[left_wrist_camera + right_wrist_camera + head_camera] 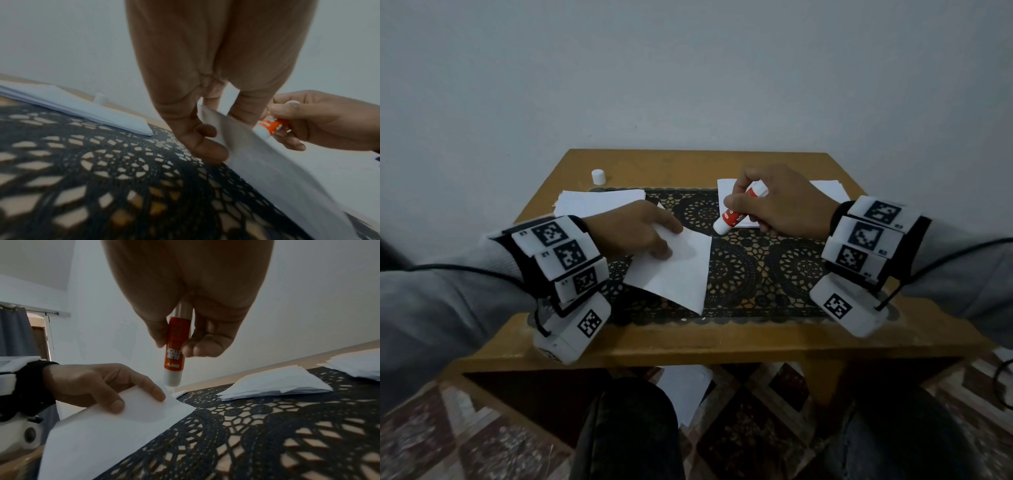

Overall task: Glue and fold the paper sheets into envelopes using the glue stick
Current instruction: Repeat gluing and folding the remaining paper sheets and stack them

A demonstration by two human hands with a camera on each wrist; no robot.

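Observation:
A white paper sheet (pixel 681 267) lies tilted on the black lace mat (pixel 756 267), with its left part lifted. My left hand (pixel 640 229) pinches that sheet (pixel 257 154) between thumb and fingers near its far corner; the same sheet (pixel 123 421) shows low in the right wrist view. My right hand (pixel 774 202) grips a red and white glue stick (pixel 736 214), uncapped, its tip pointing down-left just beyond the sheet's right corner. The glue stick (pixel 174 353) hangs above the paper's far edge, beside the left hand (pixel 98 382). The glue stick (pixel 269 126) also peeks behind the paper.
The glue stick's white cap (pixel 598 176) stands on the wooden table (pixel 688 339) at back left. A stack of white sheets (pixel 599 202) lies behind my left hand. Folded papers (pixel 825 192) lie at back right, under my right hand. More paper (pixel 685 387) lies on the floor below.

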